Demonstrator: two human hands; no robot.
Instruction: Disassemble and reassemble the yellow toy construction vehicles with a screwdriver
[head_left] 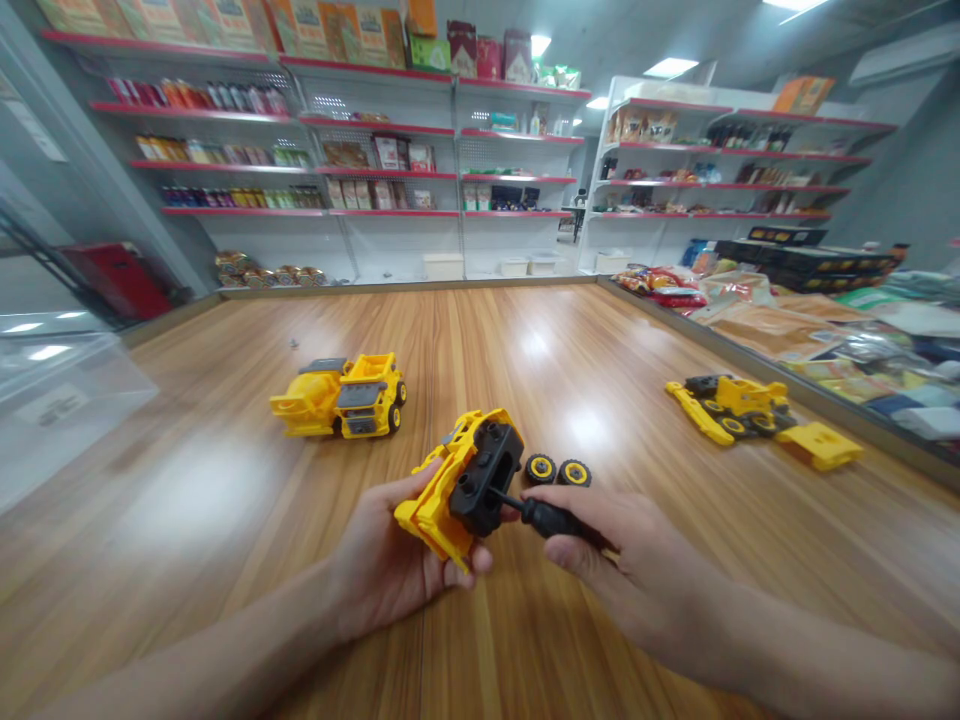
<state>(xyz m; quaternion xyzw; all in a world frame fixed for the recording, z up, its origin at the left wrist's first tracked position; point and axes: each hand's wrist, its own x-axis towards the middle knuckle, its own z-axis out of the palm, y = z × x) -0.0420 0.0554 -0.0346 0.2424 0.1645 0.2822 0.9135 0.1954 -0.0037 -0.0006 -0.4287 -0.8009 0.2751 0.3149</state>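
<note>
My left hand [397,550] is closed around a yellow and black toy truck body [469,475], tilted so that its black underside faces right. In my right hand [622,560] is a black screwdriver [555,518], gripped by its handle. The screwdriver's shaft points left into a recess of the black underside; its very tip is hidden there. Just beyond the screwdriver, two black toy wheels [559,469] with yellow hubs rest on the wooden table [480,330].
Two yellow toy trucks [341,397] stand at the left. Further yellow and black toy vehicle parts [750,410] lie at the right. A clear plastic bin [67,400] is at the left edge. Packaged goods [810,320] lie beyond the table's right edge, and stocked shelves [375,172] stand behind.
</note>
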